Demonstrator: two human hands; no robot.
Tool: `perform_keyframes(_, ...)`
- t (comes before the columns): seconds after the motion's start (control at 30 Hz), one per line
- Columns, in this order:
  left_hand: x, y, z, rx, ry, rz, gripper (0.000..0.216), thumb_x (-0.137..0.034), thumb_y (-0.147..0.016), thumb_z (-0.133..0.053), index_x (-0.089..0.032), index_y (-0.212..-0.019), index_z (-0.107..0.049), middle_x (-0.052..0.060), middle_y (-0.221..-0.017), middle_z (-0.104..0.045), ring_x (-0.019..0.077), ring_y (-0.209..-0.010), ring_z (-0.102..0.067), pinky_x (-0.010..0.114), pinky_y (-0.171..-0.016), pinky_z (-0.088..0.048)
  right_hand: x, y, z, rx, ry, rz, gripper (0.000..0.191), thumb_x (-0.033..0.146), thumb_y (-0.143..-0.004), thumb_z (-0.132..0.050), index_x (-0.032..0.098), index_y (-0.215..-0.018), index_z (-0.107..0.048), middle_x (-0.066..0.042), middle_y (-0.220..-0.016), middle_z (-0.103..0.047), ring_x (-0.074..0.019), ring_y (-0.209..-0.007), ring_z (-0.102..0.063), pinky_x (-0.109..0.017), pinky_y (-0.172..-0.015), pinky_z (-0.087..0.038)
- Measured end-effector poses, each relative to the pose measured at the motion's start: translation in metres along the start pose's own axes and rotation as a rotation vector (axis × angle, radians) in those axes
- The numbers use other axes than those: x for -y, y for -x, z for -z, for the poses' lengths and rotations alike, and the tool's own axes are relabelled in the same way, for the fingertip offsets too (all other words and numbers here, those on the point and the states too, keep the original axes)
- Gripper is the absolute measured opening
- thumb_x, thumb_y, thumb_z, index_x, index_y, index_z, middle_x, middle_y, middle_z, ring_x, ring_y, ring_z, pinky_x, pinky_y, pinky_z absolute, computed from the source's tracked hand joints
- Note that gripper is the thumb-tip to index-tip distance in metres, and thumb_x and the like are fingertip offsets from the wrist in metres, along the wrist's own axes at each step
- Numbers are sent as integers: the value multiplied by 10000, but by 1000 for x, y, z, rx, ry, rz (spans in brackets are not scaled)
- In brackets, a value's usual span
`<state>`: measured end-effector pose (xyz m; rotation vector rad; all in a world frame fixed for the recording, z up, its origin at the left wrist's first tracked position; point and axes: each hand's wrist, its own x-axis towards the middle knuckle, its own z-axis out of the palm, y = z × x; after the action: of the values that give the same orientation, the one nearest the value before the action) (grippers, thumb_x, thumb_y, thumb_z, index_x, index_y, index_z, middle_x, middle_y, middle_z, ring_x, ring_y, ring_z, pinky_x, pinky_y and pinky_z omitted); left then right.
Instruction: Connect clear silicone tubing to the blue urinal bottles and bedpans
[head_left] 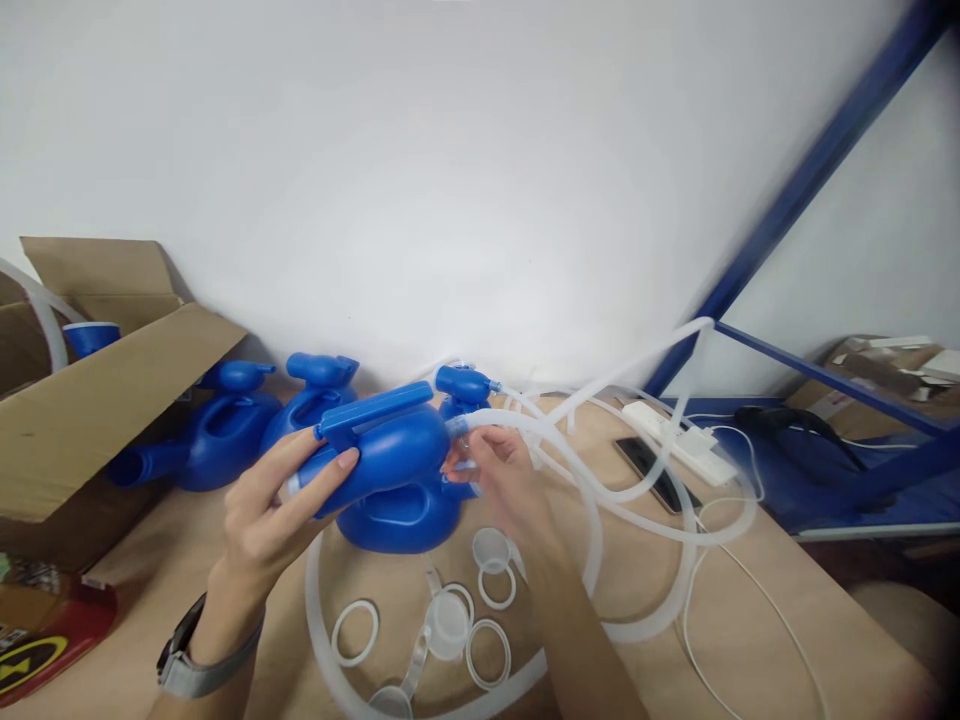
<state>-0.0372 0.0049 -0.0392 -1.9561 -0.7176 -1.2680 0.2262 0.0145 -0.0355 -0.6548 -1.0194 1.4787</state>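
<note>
My left hand (pixel 281 510) is wrapped round a blue plastic bottle (pixel 390 445) with a flat handle, held above the table. My right hand (pixel 499 470) pinches the end of a clear flexible tube (pixel 600 520) at the bottle's neck, on its right side. The tube loops away over the table to the right. Another blue bottle (pixel 401 520) stands right under the held one.
More blue bottles (pixel 225 430) stand along the wall at the left, beside an open cardboard box (pixel 90 400). Clear caps and rings (pixel 457 620) lie on the brown table in front. A phone (pixel 651 470), white power strip (pixel 675 435) and cables lie at the right, by a blue shelf frame (pixel 817 165).
</note>
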Motion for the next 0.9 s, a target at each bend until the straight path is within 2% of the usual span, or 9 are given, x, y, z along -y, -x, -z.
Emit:
perform_keyframes(0.17, -3, -1, 4, -14, 21, 21, 717, -79, -833, -844, -358, -1456, -626, 52, -1360, -684, 241, -1065, -755, 353, -918, -652, 5, 7, 1, 186, 87, 23, 560, 726, -843, -741, 176, -741, -752, -49, -733, -729, -148, -662, -708, -243, -595, -587)
perform_keyframes(0.27, -6, -3, 4, 6, 31, 5, 747, -52, -836, -830, -350, -1483, -605, 55, -1429, -650, 247, -1082, -751, 371, -947, -651, 5, 10, -3, 185, 99, 23, 574, 716, -882, -708, 173, -696, -701, -28, -663, -677, -130, -577, -657, -235, -535, -540)
perform_keyframes(0.37, -5, -5, 3, 9, 27, -11, 744, -24, -836, -818, -333, -1479, -608, 60, -1474, -628, 248, -1104, -748, 378, -969, -650, 7, 11, -7, 154, 92, -14, 555, 648, -911, -717, 179, -632, -614, 10, -571, -587, -101, -498, -562, -214, -474, -436)
perform_keyframes(0.5, -2, -6, 4, 20, 3, -33, 709, -4, -817, -827, -332, -1421, -652, 63, -1464, -640, 250, -1121, -751, 365, -949, -662, 11, 13, -7, 180, 82, -36, 551, 616, -908, -727, 190, -615, -536, 43, -534, -494, -80, -473, -447, -233, -465, -307)
perform_keyframes(0.7, 0, -9, 10, 95, 29, -10, 841, -11, -841, -809, -385, -1540, -529, 72, -1459, -642, 260, -1126, -750, 386, -928, -680, 16, 13, -2, 186, 123, -97, 565, 581, -869, -764, 208, -574, -457, 68, -549, -378, -83, -509, -367, -279, -515, -210)
perform_keyframes(0.8, -1, -13, 12, 156, 85, 5, 862, -2, -857, -788, -381, -1571, -488, 85, -1514, -602, 282, -1213, -719, 407, -988, -661, 16, 11, 3, 222, 136, -146, 591, 606, -831, -781, 212, -543, -448, 69, -527, -381, -83, -504, -341, -292, -532, -200)
perform_keyframes(0.9, -3, -16, 13, 201, 140, 7, 816, 24, -876, -749, -369, -1551, -514, 83, -1564, -559, 317, -1322, -660, 451, -1063, -627, 12, 7, 7, 234, 149, -179, 589, 618, -794, -800, 209, -535, -465, 71, -513, -396, -77, -487, -331, -292, -526, -181)
